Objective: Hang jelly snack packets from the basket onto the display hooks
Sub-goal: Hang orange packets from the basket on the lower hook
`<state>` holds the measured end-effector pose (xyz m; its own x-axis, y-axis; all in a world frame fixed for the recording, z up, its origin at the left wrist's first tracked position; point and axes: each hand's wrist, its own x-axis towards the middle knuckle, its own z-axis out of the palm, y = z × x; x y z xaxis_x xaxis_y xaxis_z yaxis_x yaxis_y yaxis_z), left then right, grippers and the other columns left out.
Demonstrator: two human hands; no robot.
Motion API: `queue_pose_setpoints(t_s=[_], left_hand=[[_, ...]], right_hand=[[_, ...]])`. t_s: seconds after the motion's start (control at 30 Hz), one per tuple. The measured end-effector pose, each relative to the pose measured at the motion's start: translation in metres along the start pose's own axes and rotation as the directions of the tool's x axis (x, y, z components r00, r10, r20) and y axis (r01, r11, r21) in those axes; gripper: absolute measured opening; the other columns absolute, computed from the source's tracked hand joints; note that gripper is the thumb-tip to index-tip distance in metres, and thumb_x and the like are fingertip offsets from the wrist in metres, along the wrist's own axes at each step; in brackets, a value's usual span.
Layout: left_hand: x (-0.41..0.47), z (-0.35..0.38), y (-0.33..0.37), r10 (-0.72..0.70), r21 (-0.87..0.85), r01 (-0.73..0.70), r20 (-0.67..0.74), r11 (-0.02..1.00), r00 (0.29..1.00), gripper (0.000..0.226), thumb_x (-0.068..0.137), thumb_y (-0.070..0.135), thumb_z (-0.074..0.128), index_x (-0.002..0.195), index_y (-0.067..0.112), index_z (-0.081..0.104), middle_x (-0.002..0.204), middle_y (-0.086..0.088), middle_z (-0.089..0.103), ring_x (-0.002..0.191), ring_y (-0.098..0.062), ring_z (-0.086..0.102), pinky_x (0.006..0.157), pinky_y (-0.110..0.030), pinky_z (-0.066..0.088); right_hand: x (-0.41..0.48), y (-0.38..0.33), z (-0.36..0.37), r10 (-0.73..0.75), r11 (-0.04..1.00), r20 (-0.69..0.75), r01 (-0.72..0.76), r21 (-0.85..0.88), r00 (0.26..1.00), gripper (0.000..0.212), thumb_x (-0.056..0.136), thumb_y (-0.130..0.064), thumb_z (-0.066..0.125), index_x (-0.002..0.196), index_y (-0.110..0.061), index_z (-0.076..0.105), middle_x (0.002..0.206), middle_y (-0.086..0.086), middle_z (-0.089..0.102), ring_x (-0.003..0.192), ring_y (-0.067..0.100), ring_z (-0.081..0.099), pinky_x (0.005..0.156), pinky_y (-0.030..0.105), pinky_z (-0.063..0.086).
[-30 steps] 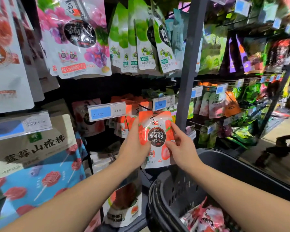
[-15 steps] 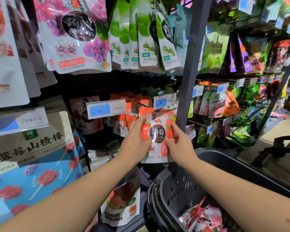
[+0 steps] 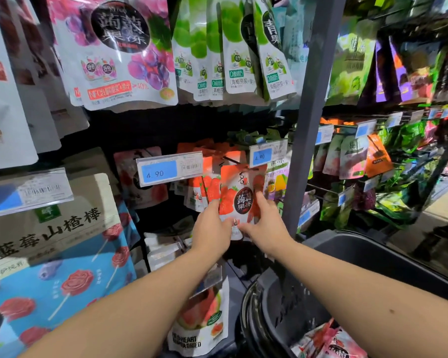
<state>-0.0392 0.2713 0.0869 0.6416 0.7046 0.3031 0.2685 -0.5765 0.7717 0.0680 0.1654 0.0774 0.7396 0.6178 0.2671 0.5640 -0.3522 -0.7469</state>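
Observation:
A red strawberry jelly packet (image 3: pixel 239 192) is held upright between both hands, its top edge just under a blue 4.90 price tag (image 3: pixel 267 154) at the end of a display hook. My left hand (image 3: pixel 212 228) grips the packet's lower left side. My right hand (image 3: pixel 265 223) holds its lower right side, fingers up along the edge. More red packets of the same kind (image 3: pixel 204 184) hang on the hook behind it. A dark basket (image 3: pixel 373 262) sits at lower right with several red packets (image 3: pixel 331 342) inside.
Purple and green jelly bags (image 3: pixel 119 52) hang on the row above. A second 4.90 tag (image 3: pixel 170 169) juts out to the left. A grey shelf upright (image 3: pixel 308 125) stands right of the hands. Large snack bags (image 3: pixel 52 241) fill the left side.
Both hands have moved the red packet up and farther in toward the hook under the price tag. The camera has come closer to the shelf.

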Motion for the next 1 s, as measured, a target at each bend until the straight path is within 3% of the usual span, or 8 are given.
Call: queue_pose_setpoints(t_s=[0.13, 0.23, 0.4, 0.5, 0.63, 0.77, 0.9, 1.0], left_hand=[[0.026, 0.005, -0.004, -0.029, 0.119, 0.033, -0.040, 0.992, 0.999, 0.051, 0.100, 0.027, 0.056, 0.149, 0.021, 0.040, 0.123, -0.012, 0.066, 0.111, -0.036, 0.062, 0.089, -0.041, 0.051], [0.038, 0.013, -0.006, -0.024, 0.061, 0.029, -0.083, 0.998, 0.996, 0.045, 0.099, 0.019, 0.055, 0.142, 0.015, 0.046, 0.138, -0.008, 0.053, 0.128, -0.032, 0.051, 0.098, -0.038, 0.043], [0.049, 0.025, -0.011, 0.001, 0.059, 0.020, -0.336, 0.998, 0.942, 0.052, 0.078, 0.013, 0.068, 0.126, 0.003, 0.050, 0.126, -0.014, 0.045, 0.118, -0.031, 0.038, 0.102, -0.038, 0.033], [0.058, 0.023, -0.012, -0.134, -0.054, 0.123, -0.287, 0.991, 0.949, 0.078, 0.081, 0.022, 0.072, 0.147, 0.007, 0.034, 0.136, -0.015, 0.042, 0.129, -0.033, 0.035, 0.114, -0.043, 0.029], [0.072, 0.021, -0.017, -0.226, -0.073, 0.217, -0.141, 0.973, 0.964, 0.089, 0.090, 0.035, 0.066, 0.160, 0.021, 0.012, 0.147, -0.015, 0.043, 0.138, -0.033, 0.035, 0.116, -0.045, 0.032], [0.082, 0.012, -0.022, -0.216, -0.018, 0.215, -0.120, 0.976, 0.969, 0.071, 0.091, 0.055, 0.060, 0.148, 0.025, 0.029, 0.133, -0.011, 0.063, 0.118, -0.033, 0.062, 0.099, -0.041, 0.050], [0.096, 0.002, -0.032, -0.259, 0.037, 0.258, 0.022, 0.965, 0.966, 0.088, 0.092, 0.073, 0.046, 0.154, 0.014, 0.024, 0.141, -0.017, 0.057, 0.125, -0.035, 0.058, 0.105, -0.040, 0.043], [0.096, 0.006, -0.037, -0.201, -0.019, 0.203, 0.061, 0.979, 0.978, 0.094, 0.085, 0.076, 0.051, 0.157, 0.025, 0.017, 0.141, -0.010, 0.059, 0.123, -0.033, 0.060, 0.107, -0.042, 0.044]], right_hand=[[0.034, 0.003, 0.011, 0.014, 1.000, -0.053, -0.015, -0.017, 0.998, 0.044, 0.076, -0.033, 0.084, 0.106, -0.016, 0.056, 0.113, 0.006, 0.050, 0.099, 0.020, 0.053, 0.083, 0.030, 0.044], [0.055, 0.011, 0.020, 0.046, 0.999, -0.028, -0.045, 0.019, 0.999, 0.040, 0.069, -0.045, 0.078, 0.094, -0.023, 0.056, 0.108, 0.008, 0.058, 0.089, 0.017, 0.059, 0.077, 0.031, 0.046], [0.065, 0.018, 0.029, -0.043, 0.984, -0.004, 0.043, 0.175, 0.999, 0.075, 0.079, -0.010, 0.077, 0.145, -0.026, 0.045, 0.110, 0.006, 0.055, 0.090, 0.025, 0.059, 0.065, 0.021, 0.051], [0.068, 0.023, 0.033, -0.078, 0.966, 0.056, 0.062, 0.250, 0.995, 0.093, 0.082, -0.010, 0.076, 0.155, -0.043, 0.029, 0.138, -0.013, 0.046, 0.123, 0.003, 0.051, 0.094, 0.005, 0.042], [0.079, 0.031, 0.042, -0.113, 0.952, 0.076, 0.086, 0.293, 0.991, 0.101, 0.074, -0.028, 0.079, 0.144, -0.071, 0.021, 0.161, -0.015, 0.034, 0.151, 0.006, 0.027, 0.124, 0.043, 0.029], [0.083, 0.030, 0.048, -0.071, 0.960, 0.103, 0.040, 0.276, 0.992, 0.103, 0.081, -0.029, 0.076, 0.156, -0.055, 0.011, 0.156, 0.001, 0.042, 0.140, 0.003, 0.038, 0.122, 0.044, 0.031], [0.083, 0.036, 0.054, -0.099, 0.945, 0.107, 0.060, 0.321, 0.989, 0.101, 0.086, -0.023, 0.072, 0.161, -0.041, 0.009, 0.088, -0.003, 0.061, 0.106, -0.001, 0.048, 0.120, 0.052, 0.033], [0.085, 0.039, 0.060, -0.116, 0.927, 0.096, 0.073, 0.368, 0.989, 0.098, 0.087, -0.018, 0.073, 0.161, -0.040, 0.013, 0.107, -0.002, 0.061, 0.098, -0.004, 0.058, 0.118, 0.047, 0.038]])
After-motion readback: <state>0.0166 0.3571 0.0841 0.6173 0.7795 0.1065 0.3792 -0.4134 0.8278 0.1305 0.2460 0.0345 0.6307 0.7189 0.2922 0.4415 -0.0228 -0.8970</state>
